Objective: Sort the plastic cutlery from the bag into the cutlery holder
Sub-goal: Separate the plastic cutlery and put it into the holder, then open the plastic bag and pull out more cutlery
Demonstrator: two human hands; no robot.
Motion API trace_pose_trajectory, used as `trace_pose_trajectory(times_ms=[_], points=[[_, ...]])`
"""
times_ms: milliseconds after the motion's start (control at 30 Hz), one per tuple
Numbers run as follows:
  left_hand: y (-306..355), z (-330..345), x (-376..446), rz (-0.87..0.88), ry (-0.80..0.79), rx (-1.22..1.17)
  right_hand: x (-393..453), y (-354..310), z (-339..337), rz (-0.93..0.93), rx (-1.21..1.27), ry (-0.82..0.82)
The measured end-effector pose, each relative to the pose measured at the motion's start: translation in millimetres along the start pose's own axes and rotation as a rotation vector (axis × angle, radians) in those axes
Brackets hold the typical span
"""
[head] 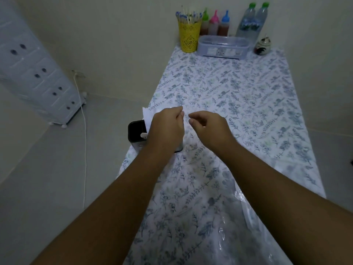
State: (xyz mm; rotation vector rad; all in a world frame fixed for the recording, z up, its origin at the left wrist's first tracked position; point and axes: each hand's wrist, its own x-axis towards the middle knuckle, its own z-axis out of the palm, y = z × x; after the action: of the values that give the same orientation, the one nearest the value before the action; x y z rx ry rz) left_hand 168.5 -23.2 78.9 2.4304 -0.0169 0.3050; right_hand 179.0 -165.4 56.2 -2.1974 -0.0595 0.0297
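While both forearms reach out over the counter [238,96], the left hand [166,129] hangs above the black cutlery holder [136,133] with its fingers [176,113] curled inward, thumb and forefinger drawn together at the tip. Something pale shows at that pinch, but it is too small and blurred to say what it is, or whether the hand truly holds it. White plastic cutlery [146,115] sticks up out of the holder just behind the left hand, and one rounded white handle end shows inside the black rim. The right hand [208,128] hovers beside the left, close but apart, its fingers loosely curled with the thumb lying forward; nothing is visible in it.

A white cloth printed with blue-grey leaves covers the counter, and the holder stands at its left edge. The clear plastic bag [246,217] lies crumpled on the near part of the cloth, under the right forearm.

At the far end, against the pale wall, stand one yellow perforated cup [189,36] full of sticks, three sauce bottles [214,23] capped green, pink and blue, two water bottles [252,22] with green caps, one lidded translucent box [223,47] and one small round jar [262,47]. A white drawer unit [38,73] stands on the grey floor to the left, with a white cord [84,131] trailing beside it.
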Motion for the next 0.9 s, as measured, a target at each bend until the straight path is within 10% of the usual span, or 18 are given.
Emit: trace_pose_trajectory(times_ms=[233, 433, 667, 900], points=[[-7.0, 88.3, -138.7, 0.098, -0.451, -0.034, -136.1, 118.2, -47.4, 0.251, -0.206, -0.108], [-7.2, 160.5, -247.2, 0.614, -0.78, 0.105, -256.5, 188.7, -68.8, 0.343, -0.382, -0.021], [-35.6, 174.8, -229.6, 0.772, -0.762, 0.341, -324.1, 218.6, -56.8, 0.238, -0.501, -0.194], [-23.9, 158.5, -211.9, 0.375, -0.519, 0.363, -307.7, 209.4, -25.0, 0.129, -0.419, -0.219]])
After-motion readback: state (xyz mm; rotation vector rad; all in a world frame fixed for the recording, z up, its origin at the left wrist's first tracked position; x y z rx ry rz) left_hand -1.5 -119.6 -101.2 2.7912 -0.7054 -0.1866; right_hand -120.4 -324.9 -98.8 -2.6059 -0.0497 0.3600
